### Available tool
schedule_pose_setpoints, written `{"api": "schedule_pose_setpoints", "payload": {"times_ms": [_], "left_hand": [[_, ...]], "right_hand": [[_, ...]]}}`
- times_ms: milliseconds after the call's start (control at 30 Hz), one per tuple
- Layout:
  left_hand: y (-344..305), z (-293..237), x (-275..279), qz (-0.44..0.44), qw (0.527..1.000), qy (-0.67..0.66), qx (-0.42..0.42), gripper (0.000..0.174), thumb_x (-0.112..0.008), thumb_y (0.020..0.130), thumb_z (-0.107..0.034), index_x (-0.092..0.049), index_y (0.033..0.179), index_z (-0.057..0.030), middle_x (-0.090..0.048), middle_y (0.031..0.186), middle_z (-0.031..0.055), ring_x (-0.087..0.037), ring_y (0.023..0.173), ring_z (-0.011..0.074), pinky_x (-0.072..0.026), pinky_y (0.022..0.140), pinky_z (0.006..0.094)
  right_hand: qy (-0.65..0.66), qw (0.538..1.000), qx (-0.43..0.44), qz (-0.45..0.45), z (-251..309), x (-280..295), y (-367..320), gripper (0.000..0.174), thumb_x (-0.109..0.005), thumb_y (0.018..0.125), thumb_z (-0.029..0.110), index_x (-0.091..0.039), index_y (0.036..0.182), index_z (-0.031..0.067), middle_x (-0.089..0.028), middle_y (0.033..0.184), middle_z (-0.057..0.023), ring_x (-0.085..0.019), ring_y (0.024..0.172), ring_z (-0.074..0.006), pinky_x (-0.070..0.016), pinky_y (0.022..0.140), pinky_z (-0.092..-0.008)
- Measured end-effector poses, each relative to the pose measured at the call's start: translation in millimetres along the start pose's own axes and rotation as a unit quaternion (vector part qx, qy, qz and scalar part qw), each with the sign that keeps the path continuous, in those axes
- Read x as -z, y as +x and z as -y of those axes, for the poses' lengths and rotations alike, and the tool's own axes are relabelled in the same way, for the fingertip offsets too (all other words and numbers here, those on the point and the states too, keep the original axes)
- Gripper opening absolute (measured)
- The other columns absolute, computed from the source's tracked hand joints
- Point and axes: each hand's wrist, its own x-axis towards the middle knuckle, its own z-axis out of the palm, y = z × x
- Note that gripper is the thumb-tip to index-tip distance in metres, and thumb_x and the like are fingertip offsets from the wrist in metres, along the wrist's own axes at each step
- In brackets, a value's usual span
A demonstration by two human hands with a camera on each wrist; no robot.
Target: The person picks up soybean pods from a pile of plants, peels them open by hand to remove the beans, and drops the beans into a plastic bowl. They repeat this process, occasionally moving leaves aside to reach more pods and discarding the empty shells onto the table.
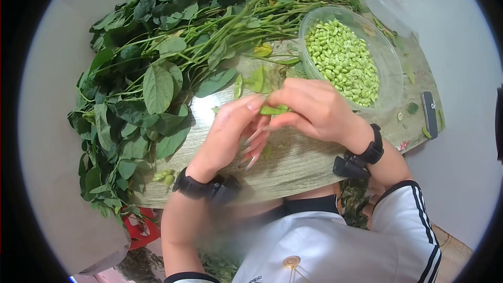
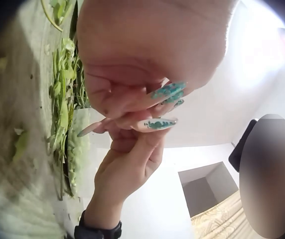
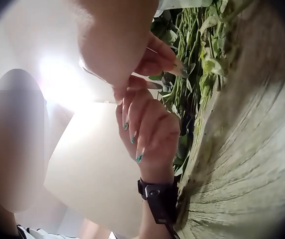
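Both hands meet above the table in the head view. A green pod (image 1: 273,110) is pinched between them: the left hand (image 1: 230,131) grips its left end with thumb and fingers, the right hand (image 1: 314,109) pinches its right end. In the left wrist view the left hand (image 2: 147,55) has its long painted nails in front, with the right hand (image 2: 125,172) touching it beyond; the pod is hidden there. The right wrist view has the right hand (image 3: 117,45) above the left hand (image 3: 155,132), fingertips together.
Leafy stalks (image 1: 157,88) pile along the table's left and back. A clear bowl (image 1: 392,76) of shelled green beans (image 1: 343,60) stands beyond the right hand. Loose pods (image 1: 257,79) lie behind the hands, others (image 1: 164,177) at the front left. A phone (image 1: 429,115) lies at the right edge.
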Motion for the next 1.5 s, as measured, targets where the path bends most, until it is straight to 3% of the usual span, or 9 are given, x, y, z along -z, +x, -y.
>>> {"api": "schedule_pose_setpoints", "payload": {"times_ms": [500,700,800,867,1000,1067,1200,1300,1500], "left_hand": [[3.1,2.6,-13.0,-0.071,0.997,-0.02,0.022,0.049,-0.038,0.103,-0.044,-0.046,0.073,-0.0068,-0.04,0.047,0.0006,-0.042,0.034,0.0133,-0.0316,0.032,0.0248],[3.2,6.3,-3.8,-0.016,0.994,-0.101,0.031,0.043,-0.041,0.104,-0.038,-0.05,0.078,-0.0056,-0.042,0.052,-0.0017,-0.044,0.038,0.0081,-0.0337,0.034,0.0211],[4.2,9.6,-7.1,-0.052,0.994,-0.093,0.013,0.042,-0.041,0.104,-0.038,-0.05,0.078,-0.006,-0.042,0.053,-0.0019,-0.043,0.038,0.008,-0.0332,0.033,0.0209],[3.8,9.4,-7.7,-0.067,0.994,-0.08,-0.007,0.041,-0.043,0.103,-0.037,-0.05,0.079,-0.0055,-0.043,0.054,-0.0026,-0.044,0.04,0.0071,-0.0341,0.035,0.0205],[10.3,16.4,-8.9,-0.118,0.992,0.001,-0.05,0.038,-0.046,0.103,-0.035,-0.051,0.08,-0.0053,-0.043,0.055,-0.0038,-0.043,0.042,0.0058,-0.0353,0.038,0.0199],[13.6,19.5,-8.1,-0.185,0.978,0.054,-0.085,0.035,-0.046,0.103,-0.034,-0.053,0.082,-0.0061,-0.042,0.055,-0.0049,-0.042,0.043,0.0042,-0.0349,0.039,0.019],[15.5,22.9,-5.6,-0.188,0.979,0.008,-0.078,0.035,-0.045,0.103,-0.035,-0.053,0.083,-0.0085,-0.043,0.057,-0.0048,-0.04,0.042,0.0036,-0.033,0.038,0.0184],[17.0,18.5,10.2,-0.236,0.957,-0.122,-0.115,0.038,-0.039,0.104,-0.041,-0.048,0.08,-0.0123,-0.045,0.06,-0.0046,-0.037,0.042,0.0037,-0.0283,0.037,0.0198],[16.0,12.6,19.4,-0.193,0.947,-0.229,-0.112,0.049,-0.038,0.104,-0.039,-0.039,0.062,-0.0147,-0.035,0.047,-0.0046,-0.025,0.034,0.0062,-0.0208,0.032,0.0229]], "right_hand": [[-0.075,0.991,0.072,-0.08,-6.9,-14.5,-1.1,0.016,-0.074,0.079,0.016,-0.061,0.081,0.0073,-0.054,0.069,-0.0038,-0.055,0.056,-0.0202,-0.0428,0.048,-0.0322],[0.045,0.997,-0.057,-0.039,2.6,-21.0,-4.2,0.012,-0.069,0.085,0.011,-0.06,0.081,0.003,-0.053,0.068,-0.0081,-0.055,0.055,-0.0228,-0.041,0.047,-0.031],[0.201,0.961,-0.181,-0.061,11.7,-29.0,-4.9,0.017,-0.061,0.093,0.013,-0.06,0.081,0.0006,-0.054,0.064,-0.0073,-0.054,0.053,-0.017,-0.0391,0.047,-0.0291],[0.388,0.861,-0.325,-0.055,19.8,-28.4,-2.1,0.024,-0.055,0.098,0.017,-0.061,0.083,-0.0001,-0.055,0.061,-0.0045,-0.052,0.053,-0.0102,-0.039,0.048,-0.028],[0.51,0.76,-0.402,-0.005,18.6,-22.9,-3.5,0.026,-0.053,0.1,0.02,-0.064,0.088,-0.0001,-0.06,0.063,-0.0028,-0.054,0.056,-0.0072,-0.0421,0.051,-0.0269],[0.354,0.871,-0.341,0.009,25.6,-29.0,-3.4,0.025,-0.054,0.099,0.021,-0.066,0.091,0.0005,-0.062,0.066,-0.0036,-0.059,0.06,-0.0082,-0.0446,0.053,-0.0255],[0.248,0.94,-0.233,0.005,21.5,-31.3,-4.4,0.019,-0.058,0.096,0.019,-0.066,0.091,0.0034,-0.066,0.074,-0.0081,-0.064,0.062,-0.0173,-0.0485,0.057,-0.0296],[0.154,0.971,-0.129,0.128,22.5,-31.8,-9.6,0.018,-0.057,0.095,0.015,-0.066,0.089,0.0007,-0.065,0.079,-0.0099,-0.065,0.068,-0.0223,-0.0502,0.061,-0.0325],[0.096,0.982,-0.156,0.044,6.4,-38.9,-12.1,0.021,-0.054,0.097,0.017,-0.066,0.106,0.0024,-0.069,0.095,-0.0147,-0.067,0.082,-0.0309,-0.0532,0.071,-0.0367]]}}
